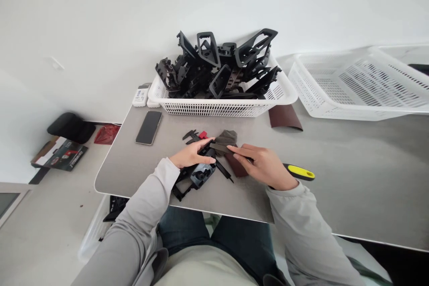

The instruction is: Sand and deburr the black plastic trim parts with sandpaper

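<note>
Your right hand [261, 161] pinches a flat, grey-brown, narrow bar [221, 148] between thumb and fingers, the index finger extended along it, its far end at the upper end of an angular black plastic housing [201, 173]. Your left hand [192, 154] grips that housing, thumb across its upper part; the housing lies slanted near the front edge of the grey table [362, 174]. A black-and-yellow handle [301, 172] projects beyond your right hand; its junction with the bar is hidden by the palm.

Just beyond your hands lie a crumpled grey-brown cloth [228, 137], a dark caliper [191, 135] and a small red piece [203, 135]. A reddish-brown sheet [236, 166] lies partly under your right hand. Farther left rests a dark-screened smartphone [148, 128].

At the rear, a white slotted plastic basket [214, 110] is heaped with black plastic frames [220, 81]; a second reddish-brown sheet [284, 118] lies at its right front corner. Farther right stands another white plastic basket [315, 94].
</note>
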A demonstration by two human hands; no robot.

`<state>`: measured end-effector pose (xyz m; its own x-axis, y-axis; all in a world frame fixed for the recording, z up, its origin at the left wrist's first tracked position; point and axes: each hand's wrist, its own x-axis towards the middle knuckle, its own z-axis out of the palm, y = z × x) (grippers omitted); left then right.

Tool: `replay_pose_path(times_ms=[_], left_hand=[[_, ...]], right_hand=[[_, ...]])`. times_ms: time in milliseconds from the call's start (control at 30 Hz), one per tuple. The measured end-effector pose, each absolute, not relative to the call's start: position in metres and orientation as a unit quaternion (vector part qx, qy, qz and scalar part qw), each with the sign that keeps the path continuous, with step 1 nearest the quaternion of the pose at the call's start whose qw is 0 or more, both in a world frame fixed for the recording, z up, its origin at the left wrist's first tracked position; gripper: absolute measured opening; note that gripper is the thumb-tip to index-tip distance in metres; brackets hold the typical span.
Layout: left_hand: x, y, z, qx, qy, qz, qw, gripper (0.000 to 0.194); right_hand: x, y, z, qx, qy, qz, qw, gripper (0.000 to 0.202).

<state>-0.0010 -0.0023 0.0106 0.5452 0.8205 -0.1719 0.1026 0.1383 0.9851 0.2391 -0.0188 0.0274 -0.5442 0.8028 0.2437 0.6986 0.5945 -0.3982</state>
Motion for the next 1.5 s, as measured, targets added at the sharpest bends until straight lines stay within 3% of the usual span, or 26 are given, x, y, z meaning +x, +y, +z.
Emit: replay_pose_path(times_ms=[533,733,1000,1200,1500], left_hand=[[0.002,-0.004,0.011,0.535,0.382,0.322,0.681,0.065],[0.0,-0.002,0.002,0.422,0.377,0.363,0.74,0.054],[0.005,0.001,-0.002,0.344,0.405,0.457,0.713,0.041],[0.009,-0.002,0.005,0.339,0.419,0.494,0.682,0.046],[0.012,-0.002,0.009,0.294,0.46,0.516,0.66,0.03]], right_hand=[[0.235,-0.02,0.023,-0.457,-0.856,0.143,0.192,0.038],[0.236,-0.017,0.018,-0.451,-0.823,0.211,0.273,0.038],[0.232,-0.014,0.013,-0.479,-0.772,0.235,0.346,0.036],[0.229,-0.011,0.005,-0.506,-0.764,0.236,0.323,0.037],[0.217,-0.02,0.013,-0.559,-0.762,0.174,0.275,0.054]])
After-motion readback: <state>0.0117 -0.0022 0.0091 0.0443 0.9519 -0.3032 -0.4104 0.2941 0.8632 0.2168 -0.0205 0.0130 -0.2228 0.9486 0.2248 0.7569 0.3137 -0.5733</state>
